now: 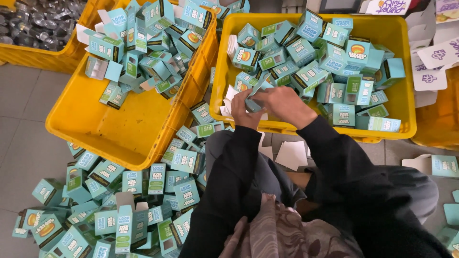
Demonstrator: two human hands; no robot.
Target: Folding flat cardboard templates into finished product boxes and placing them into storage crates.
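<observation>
Floor: grey tiles (24,95), strewn at lower left with a loose heap of small teal cartons (105,210), some with flaps standing open.
Front crate: yellow plastic crate (406,119) straight ahead, holding many teal cartons (334,71), folded into box shape, piled mostly toward the back and right; bare yellow rim along the near edge.
Tilted crate: second yellow crate (110,129) at left, tipped toward the floor heap, upper half crowded with cartons (138,43), lower half bare.
Far-left crate: another yellow crate (33,52) at top left, filled with small shiny silver pieces (33,21), too small to tell apart.
Left hand: left hand (245,107) over the near rim of the front crate, fingers curled around one end of a single teal carton (254,101).
Right hand: right hand (284,102) closed on the other end of the same carton, fingers bent over its flap.
Carton in hand: held between both hands, just above the crate's near edge, flap state hidden by fingers.
Flat blanks: white card pieces (291,154) on the floor beneath the arms; larger white printed cards (430,67) at right.
Done, as judged: large share already folded and lying in the front crate.
Left, as judged: floor heap and tilted crate apparently waiting, so roughly midway, no nearer.
</observation>
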